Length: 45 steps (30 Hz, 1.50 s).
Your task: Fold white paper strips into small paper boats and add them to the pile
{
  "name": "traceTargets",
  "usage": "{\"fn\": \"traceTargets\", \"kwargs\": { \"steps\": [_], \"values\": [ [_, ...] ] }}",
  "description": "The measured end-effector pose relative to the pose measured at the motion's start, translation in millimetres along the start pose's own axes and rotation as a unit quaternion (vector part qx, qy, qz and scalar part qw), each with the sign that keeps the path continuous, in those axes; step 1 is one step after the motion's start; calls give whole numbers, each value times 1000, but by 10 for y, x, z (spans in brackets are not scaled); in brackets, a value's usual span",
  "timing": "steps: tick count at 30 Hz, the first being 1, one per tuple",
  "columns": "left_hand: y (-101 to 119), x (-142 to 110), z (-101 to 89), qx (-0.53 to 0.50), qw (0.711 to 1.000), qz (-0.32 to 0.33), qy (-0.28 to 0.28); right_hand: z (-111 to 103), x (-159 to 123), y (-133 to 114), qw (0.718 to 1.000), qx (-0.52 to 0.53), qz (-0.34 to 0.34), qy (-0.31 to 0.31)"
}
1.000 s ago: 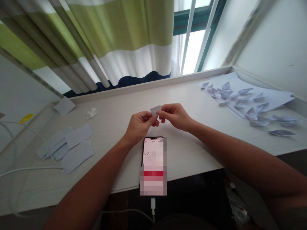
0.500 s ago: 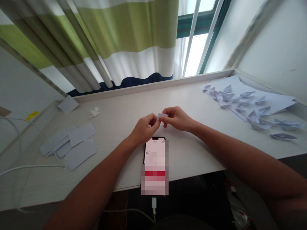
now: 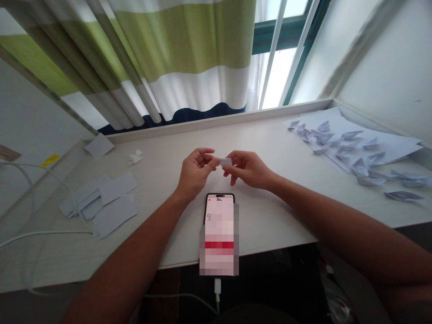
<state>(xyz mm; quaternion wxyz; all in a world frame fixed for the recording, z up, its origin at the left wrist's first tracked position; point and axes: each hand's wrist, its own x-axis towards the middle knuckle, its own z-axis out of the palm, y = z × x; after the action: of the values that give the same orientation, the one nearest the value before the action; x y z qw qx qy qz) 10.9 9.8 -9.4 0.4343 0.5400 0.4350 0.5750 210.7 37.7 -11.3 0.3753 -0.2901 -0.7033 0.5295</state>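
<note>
small paper piece (image 3: pixel 227 161): held over the desk (image 3: pixel 263 130), pinched at its edges by left hand (image 3: pixel 194 173) and right hand (image 3: pixel 252 170). step judged: folding. next move calls for aligned edges, firm creasing.

1. Open lane: desk (image 3: pixel 162 157) between the hands and the back ledge (image 3: pixel 209 122).
2. Near-side obstacle: phone (image 3: pixel 219 225), just below the left hand (image 3: pixel 195 173).
3. Right-side obstacle: paper boats (image 3: pixel 351 135); open strip separates them from the right hand (image 3: pixel 251 171).
4. Left-side obstacles: paper slips (image 3: pixel 118 186), white cable (image 3: pixel 67 232).
</note>
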Motion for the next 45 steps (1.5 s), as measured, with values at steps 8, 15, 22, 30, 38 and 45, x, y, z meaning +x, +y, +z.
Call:
{"fn": "traceTargets", "kwargs": {
  "steps": [8,15,22,30,38,45],
  "values": [
    [51,-67,54,-25,997,-73,-13,21,-26,-2,996,-67,-47,37],
    [36,-38,14,17,1000,-23,8,30,9,-40,997,76,18,29],
    [33,-40,11,24,999,-25,-11,-23,24,-26,992,110,55,24],
    [40,-38,-13,64,998,-6,-4,-14,31,-12,998,47,29,29],
    [36,-33,-15,87,996,-16,16,-18,46,34,993,-81,-27,85],
    [52,-44,-14,56,996,-32,-54,15,33,75,997,-40,-13,59]
  ]
}}
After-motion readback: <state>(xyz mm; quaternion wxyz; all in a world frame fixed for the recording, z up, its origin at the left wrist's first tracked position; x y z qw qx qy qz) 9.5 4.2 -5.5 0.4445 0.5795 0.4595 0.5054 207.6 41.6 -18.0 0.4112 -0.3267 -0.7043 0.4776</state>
